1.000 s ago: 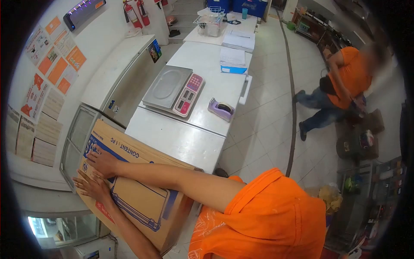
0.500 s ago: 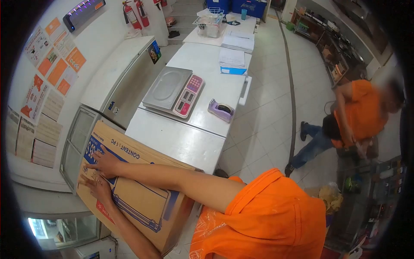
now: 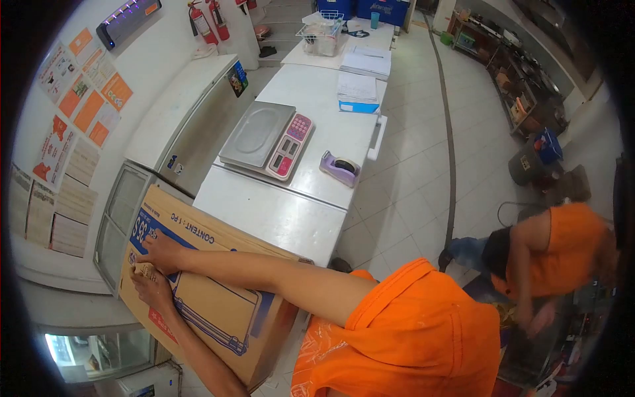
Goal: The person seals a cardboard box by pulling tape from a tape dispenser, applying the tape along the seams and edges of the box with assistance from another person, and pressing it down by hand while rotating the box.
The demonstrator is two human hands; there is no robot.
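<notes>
A large brown cardboard box point(image 3: 205, 291) with blue printing and a drawn outline lies in front of me, against the white table. My right hand point(image 3: 163, 253) rests at its far left end, fingers curled in on the blue printed band. Just below, my left hand point(image 3: 152, 286) is closed, its knuckles bent near the box's edge. A small tan bit shows between the two hands; whether it is tape or cardboard I cannot make out. Both hands touch the box and nearly touch each other.
The white table point(image 3: 271, 215) carries a digital scale point(image 3: 261, 139), a purple tape dispenser point(image 3: 340, 169), paper stacks point(image 3: 358, 89) and a wire basket point(image 3: 321, 34). A co-worker in orange point(image 3: 562, 248) bends at the right. A bin point(image 3: 527, 165) stands behind them.
My fingers were spread over the box end and are now curled in. The co-worker has moved down and nearer in view, bending lower, uncovering the bin behind.
</notes>
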